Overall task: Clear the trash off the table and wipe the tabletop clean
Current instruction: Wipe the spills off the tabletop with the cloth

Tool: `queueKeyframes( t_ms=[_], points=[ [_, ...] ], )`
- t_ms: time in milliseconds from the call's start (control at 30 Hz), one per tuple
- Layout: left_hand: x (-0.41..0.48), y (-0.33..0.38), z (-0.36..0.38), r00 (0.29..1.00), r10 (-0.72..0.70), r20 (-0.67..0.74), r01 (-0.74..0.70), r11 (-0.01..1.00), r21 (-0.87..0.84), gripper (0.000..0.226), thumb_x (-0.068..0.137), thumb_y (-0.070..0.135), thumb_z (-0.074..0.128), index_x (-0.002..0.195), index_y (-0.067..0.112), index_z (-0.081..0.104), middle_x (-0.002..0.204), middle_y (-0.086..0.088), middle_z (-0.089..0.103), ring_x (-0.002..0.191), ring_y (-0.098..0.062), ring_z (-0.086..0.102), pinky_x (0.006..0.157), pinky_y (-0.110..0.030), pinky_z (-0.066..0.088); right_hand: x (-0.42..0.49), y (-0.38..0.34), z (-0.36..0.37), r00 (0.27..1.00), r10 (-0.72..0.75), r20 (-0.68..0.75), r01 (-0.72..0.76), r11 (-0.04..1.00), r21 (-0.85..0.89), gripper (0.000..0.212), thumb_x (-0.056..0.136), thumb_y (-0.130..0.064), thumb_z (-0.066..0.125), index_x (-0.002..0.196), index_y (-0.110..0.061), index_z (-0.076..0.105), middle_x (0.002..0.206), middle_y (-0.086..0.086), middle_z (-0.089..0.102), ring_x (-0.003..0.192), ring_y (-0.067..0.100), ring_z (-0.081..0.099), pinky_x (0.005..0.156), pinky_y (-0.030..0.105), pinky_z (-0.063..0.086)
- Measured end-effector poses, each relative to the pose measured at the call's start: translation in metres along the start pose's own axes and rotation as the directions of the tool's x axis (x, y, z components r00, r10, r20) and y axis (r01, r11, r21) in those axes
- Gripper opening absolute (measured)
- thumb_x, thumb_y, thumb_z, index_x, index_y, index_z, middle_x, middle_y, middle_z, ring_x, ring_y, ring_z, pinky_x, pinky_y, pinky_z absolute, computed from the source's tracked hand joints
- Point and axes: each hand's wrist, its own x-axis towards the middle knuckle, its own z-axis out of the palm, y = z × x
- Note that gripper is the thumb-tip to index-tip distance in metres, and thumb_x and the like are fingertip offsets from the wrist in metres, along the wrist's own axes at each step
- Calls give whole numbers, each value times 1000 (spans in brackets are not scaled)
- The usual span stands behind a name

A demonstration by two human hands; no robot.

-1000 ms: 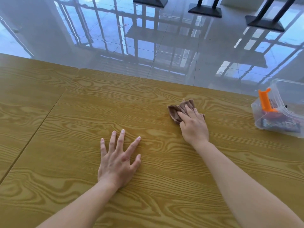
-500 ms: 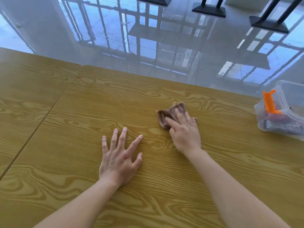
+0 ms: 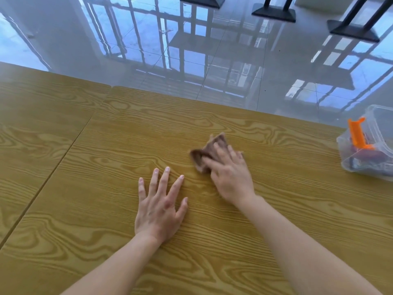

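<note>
Right hand (image 3: pixel 230 177) presses a crumpled brown cloth (image 3: pixel 207 153) flat to the wooden tabletop (image 3: pixel 319 209) at frame centre, apparently mid-wipe | left hand (image 3: pixel 159 206) splayed, empty, likely bracing | clear bin (image 3: pixel 370 167) holding trash sits at right edge, apart.

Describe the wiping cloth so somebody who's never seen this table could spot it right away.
Start at the wood-grain table and go to its far half, left of the clear plastic container at the right edge. There the right hand presses flat on a small crumpled cloth. It is the only brown fabric; the left hand beside it lies on bare wood.
</note>
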Motion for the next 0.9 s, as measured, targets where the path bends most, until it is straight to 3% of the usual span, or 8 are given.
queueKeyframes(
  t_ms=[67,133,267,367,567,733,800,900],
  points=[
    [0,1,0,1000,1,0,-1,1000,-5,61,92,61,30,149,38,29,162,-4,21,150,-28,8,117,-62,8,-48,13,6,989,-148,9,148,989,-5,45,97,-41,35,141,-50,42,165,-11,13,153,24,8,123,47,7],
    [1,0,1,1000,4,-5,-4,1000,-10,61,92,61,31,148,38,30,161,-5,21,150,-29,9,117,-62,8,-72,52,1,994,-107,-4,107,994,-1,47,98,-38,35,143,-48,40,165,-14,10,153,19,4,123,47,9],
    [1,0,1,1000,8,2,-8,1000,-1,61,92,60,31,148,36,30,161,-6,21,150,-30,9,116,-63,8,-69,103,-18,939,336,-75,-335,942,35,45,100,-28,39,143,-39,46,163,-8,16,152,25,13,122,51,13],
    [1,2,-1,1000,14,16,-14,1000,-5,62,92,60,32,148,35,32,161,-8,22,149,-32,11,116,-64,9,-60,73,-11,877,464,-125,-462,886,48,44,97,-26,49,141,-31,52,160,2,29,148,32,24,121,51,18],
    [0,1,-5,1000,10,27,-9,999,-40,64,92,60,30,149,31,31,161,-7,20,150,-29,5,117,-63,4,-42,-15,6,951,287,-114,-286,958,30,47,95,-30,49,142,-34,49,161,1,27,148,33,24,122,50,16],
    [-4,-10,-13,1000,13,-20,-19,951,-307,61,91,52,38,145,26,40,158,-4,30,150,-16,11,121,-51,0,-69,-12,9,993,-120,10,120,993,1,48,95,-35,38,142,-42,47,163,-11,15,152,18,9,123,42,9],
    [-6,-27,-17,997,75,-6,-73,947,-312,58,92,54,34,143,28,44,156,-3,34,149,-14,14,122,-48,5,-81,15,2,995,-94,28,94,995,-16,49,94,-38,35,141,-43,47,163,-12,14,153,16,8,123,41,9],
    [-11,-73,-25,995,100,10,-98,989,-113,56,93,59,27,144,38,41,157,-2,33,149,-20,16,118,-60,6,-60,26,-2,988,152,6,-152,988,-11,51,95,-41,28,144,-43,43,164,-8,13,153,23,8,124,45,6]
  ],
)
